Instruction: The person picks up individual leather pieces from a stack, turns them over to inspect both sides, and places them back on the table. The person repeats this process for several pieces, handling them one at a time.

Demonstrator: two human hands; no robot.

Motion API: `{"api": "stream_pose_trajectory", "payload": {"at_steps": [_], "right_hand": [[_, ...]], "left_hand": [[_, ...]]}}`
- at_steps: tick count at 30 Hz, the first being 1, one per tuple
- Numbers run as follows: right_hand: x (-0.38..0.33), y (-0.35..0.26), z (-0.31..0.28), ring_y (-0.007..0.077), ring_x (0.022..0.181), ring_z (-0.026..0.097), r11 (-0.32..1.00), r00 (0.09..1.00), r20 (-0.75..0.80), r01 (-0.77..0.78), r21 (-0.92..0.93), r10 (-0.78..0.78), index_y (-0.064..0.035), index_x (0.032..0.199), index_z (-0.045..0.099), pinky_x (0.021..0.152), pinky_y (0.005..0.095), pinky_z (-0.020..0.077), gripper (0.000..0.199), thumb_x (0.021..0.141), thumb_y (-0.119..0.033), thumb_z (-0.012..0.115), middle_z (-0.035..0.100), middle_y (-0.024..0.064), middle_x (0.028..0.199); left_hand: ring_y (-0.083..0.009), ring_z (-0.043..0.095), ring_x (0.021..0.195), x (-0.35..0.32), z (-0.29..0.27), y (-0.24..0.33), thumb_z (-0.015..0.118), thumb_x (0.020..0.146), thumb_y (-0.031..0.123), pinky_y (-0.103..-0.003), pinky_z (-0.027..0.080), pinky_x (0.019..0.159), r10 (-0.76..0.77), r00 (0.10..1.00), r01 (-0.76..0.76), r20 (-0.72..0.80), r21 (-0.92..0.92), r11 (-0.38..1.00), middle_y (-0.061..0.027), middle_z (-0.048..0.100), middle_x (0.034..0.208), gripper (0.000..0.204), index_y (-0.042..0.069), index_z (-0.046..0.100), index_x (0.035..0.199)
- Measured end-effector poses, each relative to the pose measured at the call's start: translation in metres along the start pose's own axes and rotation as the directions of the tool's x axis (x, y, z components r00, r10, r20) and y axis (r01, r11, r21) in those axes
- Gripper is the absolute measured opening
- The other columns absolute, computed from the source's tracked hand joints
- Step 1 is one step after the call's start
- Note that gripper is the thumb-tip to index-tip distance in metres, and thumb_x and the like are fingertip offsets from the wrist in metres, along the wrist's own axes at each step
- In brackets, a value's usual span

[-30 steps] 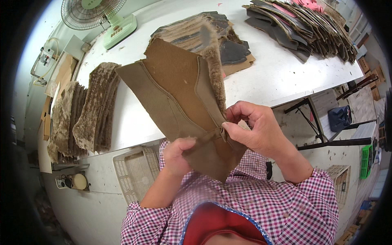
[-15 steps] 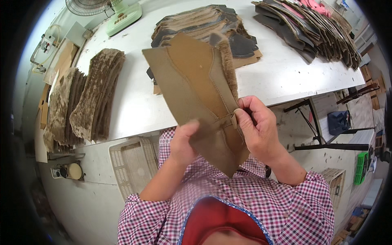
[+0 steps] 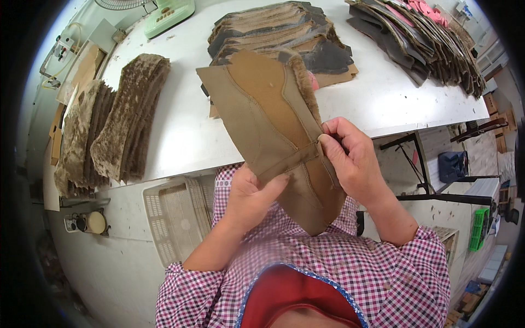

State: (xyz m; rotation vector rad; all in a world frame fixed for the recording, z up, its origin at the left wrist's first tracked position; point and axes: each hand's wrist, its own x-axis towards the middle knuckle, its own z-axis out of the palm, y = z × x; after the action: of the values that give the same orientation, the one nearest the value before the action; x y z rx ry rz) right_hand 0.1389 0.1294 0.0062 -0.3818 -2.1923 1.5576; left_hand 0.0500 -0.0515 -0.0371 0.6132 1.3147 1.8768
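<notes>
Between my hands I hold a brown boot upper point(image 3: 262, 98), a flat stitched panel with a smooth tan strip down its middle and brown fur showing along its right edge. A narrow strap crosses its lower part. My left hand point(image 3: 249, 199) grips the left edge, thumb lying on the face just below the strap and fingers behind, mostly hidden. At the right end of the strap, my right hand point(image 3: 353, 158) pinches the edge between thumb and curled fingers. The lower end of the upper tapers to a rounded point above my checked clothing.
A white table point(image 3: 180, 126) spans the view ahead. On it are stacked brown and dark pieces point(image 3: 279, 27), furry brown pieces point(image 3: 134, 109) at left, more layered pieces point(image 3: 421, 44) at far right and a green fan base point(image 3: 169, 16). Below stands a plastic crate point(image 3: 175, 213).
My left thumb has moved right and down, coming to lie flat below the strap. The upper has shifted slightly right, still pinched in my right hand. The view has tilted a little.
</notes>
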Motion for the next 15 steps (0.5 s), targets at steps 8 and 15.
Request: {"api": "stream_pose_trajectory", "payload": {"at_steps": [8, 15], "right_hand": [[0.012, 0.001, -0.011, 0.0113, 0.065, 0.051, 0.997, 0.994, 0.076, -0.078, 0.005, 0.077, 0.0019, 0.092, 0.054, 0.059, 0.0260, 0.0429, 0.006, 0.091, -0.003, 0.056, 0.058, 0.0068, 0.073], [0.006, -0.015, -0.013, 0.0262, 0.071, 0.052, 0.961, 0.955, 0.217, 0.236, -0.147, -0.201, -0.0014, 0.091, 0.051, 0.065, 0.0335, 0.0423, 0.007, 0.087, 0.001, 0.056, 0.053, 0.0117, 0.078]], "left_hand": [[-0.0278, 0.048, 0.126, -0.006, -0.011, 0.013, 0.049, 0.083, 0.000, -0.041, 0.038, 0.105, 0.023, 0.987, 0.027, 0.161, -0.305, 0.952, -0.0185, 0.046, 0.138, 0.062, -0.006, 0.030, 0.142], [-0.0334, 0.053, 0.118, 0.036, -0.045, 0.033, 0.054, 0.085, 0.022, -0.049, 0.045, 0.099, 0.196, 0.977, -0.089, 0.081, -0.683, 0.725, -0.0185, 0.052, 0.130, 0.059, -0.001, 0.038, 0.137]]}}
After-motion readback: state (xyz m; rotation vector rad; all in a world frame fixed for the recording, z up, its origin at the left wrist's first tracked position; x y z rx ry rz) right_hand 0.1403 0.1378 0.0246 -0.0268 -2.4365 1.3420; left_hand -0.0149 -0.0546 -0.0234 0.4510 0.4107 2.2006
